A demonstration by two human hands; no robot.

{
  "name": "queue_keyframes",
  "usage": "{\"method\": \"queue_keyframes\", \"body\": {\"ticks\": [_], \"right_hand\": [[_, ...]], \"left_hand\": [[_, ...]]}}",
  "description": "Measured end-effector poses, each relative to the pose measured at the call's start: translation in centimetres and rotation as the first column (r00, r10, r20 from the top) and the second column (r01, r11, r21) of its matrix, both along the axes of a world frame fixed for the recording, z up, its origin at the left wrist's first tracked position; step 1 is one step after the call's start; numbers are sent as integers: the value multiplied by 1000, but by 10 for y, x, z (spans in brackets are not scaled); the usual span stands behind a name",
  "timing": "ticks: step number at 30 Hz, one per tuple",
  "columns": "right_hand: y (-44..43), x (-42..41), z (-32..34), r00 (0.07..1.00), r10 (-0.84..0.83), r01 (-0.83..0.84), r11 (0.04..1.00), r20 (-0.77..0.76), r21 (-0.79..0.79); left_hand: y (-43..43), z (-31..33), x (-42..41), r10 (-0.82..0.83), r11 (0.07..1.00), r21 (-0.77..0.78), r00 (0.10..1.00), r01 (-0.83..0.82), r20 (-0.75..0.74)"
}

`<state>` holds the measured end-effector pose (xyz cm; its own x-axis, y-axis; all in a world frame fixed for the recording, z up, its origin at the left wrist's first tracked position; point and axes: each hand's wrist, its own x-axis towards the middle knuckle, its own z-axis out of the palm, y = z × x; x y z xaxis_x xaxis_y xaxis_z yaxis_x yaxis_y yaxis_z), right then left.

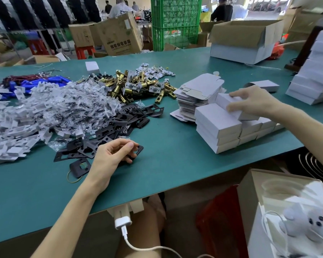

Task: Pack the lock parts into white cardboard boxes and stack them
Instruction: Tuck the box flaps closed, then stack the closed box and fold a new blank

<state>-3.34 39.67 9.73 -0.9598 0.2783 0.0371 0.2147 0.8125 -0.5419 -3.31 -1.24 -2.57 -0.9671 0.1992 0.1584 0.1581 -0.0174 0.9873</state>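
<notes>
My right hand grips a white box, fingers over the top and thumb on the near side. The box sits tilted on the stack at the table's right. It looks light but crushable, so I hold its edges. My left hand pinches a black plate, thin, stiff and probably slick, best taken by its rim.

The right hand is covering much of the top white box, its inside not showing. The left hand is masking most of the black plate it is pinching. The tall box stack is running off the right edge, the top edge is cropping workers at the back, and a soft toy is blurring bottom right.
</notes>
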Motion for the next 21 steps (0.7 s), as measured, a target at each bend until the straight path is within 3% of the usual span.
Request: {"method": "queue_keyframes", "body": {"ticks": [7,11,15,21], "right_hand": [[-4,7,-2,999,48,-46,996,-18,80],[-31,-2,-2,985,132,-108,973,-108,206],[-74,-35,-8,978,210,-190,915,-17,356],[-109,-69,-12,993,109,-115,854,41,507]], "left_hand": [[-1,-3,-2,-9,997,-73,1000,7,-26],[-1,-4,-3,0,995,-99,999,-3,-34],[-1,-4,-3,2,995,-98,1000,-5,-30],[-3,-5,-4,22,997,-73,1000,-23,-16]]}}
